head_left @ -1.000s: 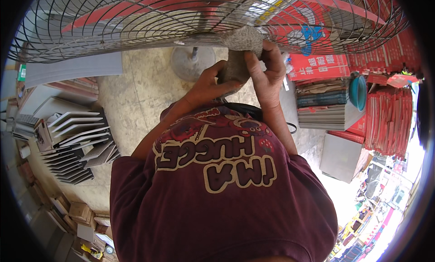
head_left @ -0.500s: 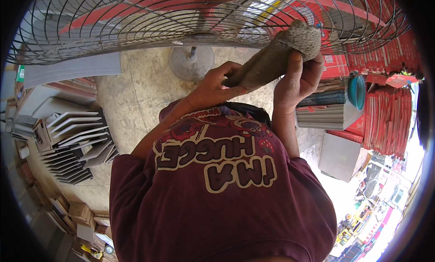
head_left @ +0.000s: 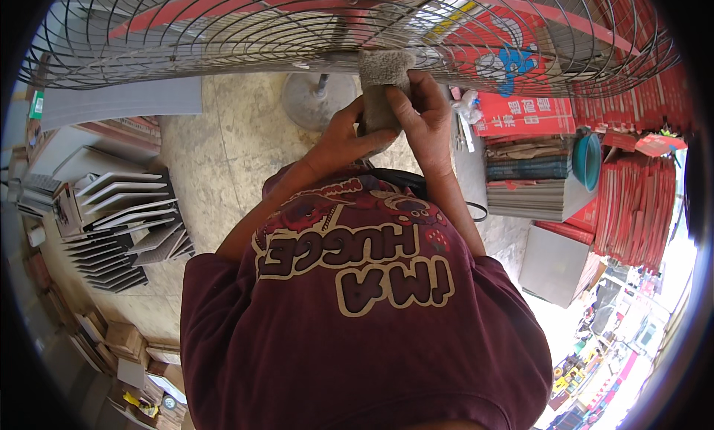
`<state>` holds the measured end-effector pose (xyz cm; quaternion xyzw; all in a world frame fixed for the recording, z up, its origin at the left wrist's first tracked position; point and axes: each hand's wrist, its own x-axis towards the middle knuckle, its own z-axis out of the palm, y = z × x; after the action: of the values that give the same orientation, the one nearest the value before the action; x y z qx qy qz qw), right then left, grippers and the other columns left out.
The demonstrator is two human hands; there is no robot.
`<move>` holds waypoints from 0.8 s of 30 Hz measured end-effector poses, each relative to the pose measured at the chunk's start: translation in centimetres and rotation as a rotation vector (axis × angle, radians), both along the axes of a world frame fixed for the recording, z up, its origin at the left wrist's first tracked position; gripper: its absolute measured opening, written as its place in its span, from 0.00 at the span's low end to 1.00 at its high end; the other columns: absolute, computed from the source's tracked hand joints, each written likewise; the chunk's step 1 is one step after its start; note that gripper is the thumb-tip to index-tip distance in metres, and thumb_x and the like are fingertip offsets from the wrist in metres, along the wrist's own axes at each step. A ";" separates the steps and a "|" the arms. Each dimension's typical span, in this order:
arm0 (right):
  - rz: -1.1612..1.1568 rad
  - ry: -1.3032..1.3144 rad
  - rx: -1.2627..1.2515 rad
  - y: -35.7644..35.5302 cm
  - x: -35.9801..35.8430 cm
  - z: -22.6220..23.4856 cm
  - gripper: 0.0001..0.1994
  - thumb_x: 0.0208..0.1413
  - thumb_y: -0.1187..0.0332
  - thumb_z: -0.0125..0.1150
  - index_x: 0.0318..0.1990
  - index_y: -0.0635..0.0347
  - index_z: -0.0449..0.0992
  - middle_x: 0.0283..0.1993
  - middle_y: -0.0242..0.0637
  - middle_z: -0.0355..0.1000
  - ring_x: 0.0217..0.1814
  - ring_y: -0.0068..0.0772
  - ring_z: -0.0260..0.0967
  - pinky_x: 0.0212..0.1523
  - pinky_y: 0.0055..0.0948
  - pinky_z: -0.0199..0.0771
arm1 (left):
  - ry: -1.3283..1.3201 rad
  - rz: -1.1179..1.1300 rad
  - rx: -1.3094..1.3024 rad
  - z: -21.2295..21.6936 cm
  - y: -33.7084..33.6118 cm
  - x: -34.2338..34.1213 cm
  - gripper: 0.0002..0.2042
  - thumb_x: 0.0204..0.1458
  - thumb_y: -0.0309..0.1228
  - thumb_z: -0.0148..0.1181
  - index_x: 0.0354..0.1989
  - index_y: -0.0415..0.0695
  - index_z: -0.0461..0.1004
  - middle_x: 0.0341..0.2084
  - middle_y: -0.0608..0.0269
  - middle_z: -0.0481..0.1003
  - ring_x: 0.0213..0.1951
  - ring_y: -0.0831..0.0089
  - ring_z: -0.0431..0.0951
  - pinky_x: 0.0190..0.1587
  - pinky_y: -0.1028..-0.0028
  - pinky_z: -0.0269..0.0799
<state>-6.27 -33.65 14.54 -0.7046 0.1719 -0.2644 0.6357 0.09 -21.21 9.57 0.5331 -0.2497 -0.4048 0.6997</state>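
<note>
Both my hands grip a folded grey-brown cloth (head_left: 385,69), which looks like a rough-textured rag, held up close to the lower rim of a large fan's wire cage (head_left: 253,55). My left hand (head_left: 343,138) is closed round the cloth's lower part. On its right side, my right hand (head_left: 425,121) pinches it higher up with the thumb in front; parts of the other fingers are hidden behind. Whether the cloth touches the wires I cannot tell. Red blades (head_left: 245,5) show through the cage.
The fan's round grey base (head_left: 296,107) stands on the concrete floor. Tile samples fill a rack (head_left: 134,222) at left. Red boxes (head_left: 632,199), a teal basin (head_left: 587,162) and stacked grey panels (head_left: 528,196) stand at right. Wooden boxes (head_left: 126,337) lie at lower left.
The cloth has moved left and turned from slanting to nearly upright. My right hand has come left and down with it, close to my left hand, which has stayed near its place.
</note>
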 end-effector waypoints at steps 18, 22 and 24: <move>0.029 -0.228 -0.106 1.7 1.5 3.8 0.14 0.47 0.76 0.62 0.42 0.66 0.68 0.29 0.28 0.68 0.30 0.15 0.60 0.33 0.16 0.63 | -0.009 0.009 -0.102 2.1 2.0 0.7 0.28 0.43 0.33 0.66 0.52 0.37 0.62 0.39 0.62 0.71 0.42 0.76 0.69 0.44 0.75 0.66; 0.078 -0.126 -0.050 1.9 1.6 2.0 0.14 0.48 0.76 0.61 0.43 0.66 0.69 0.29 0.26 0.67 0.30 0.14 0.60 0.33 0.15 0.63 | -0.073 0.122 -0.118 1.1 2.3 0.9 0.27 0.44 0.34 0.66 0.51 0.37 0.63 0.39 0.62 0.70 0.42 0.77 0.68 0.44 0.75 0.65; 0.091 -0.088 -0.002 2.2 1.9 1.4 0.14 0.48 0.75 0.61 0.44 0.66 0.70 0.30 0.27 0.68 0.31 0.13 0.60 0.33 0.16 0.64 | -0.090 0.172 -0.127 1.0 2.4 1.0 0.27 0.45 0.35 0.65 0.51 0.37 0.63 0.40 0.61 0.70 0.42 0.77 0.68 0.44 0.75 0.65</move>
<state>-4.42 -31.49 15.92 -0.7001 0.1113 -0.2659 0.6533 1.07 -18.79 10.53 0.5247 -0.2593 -0.3023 0.7524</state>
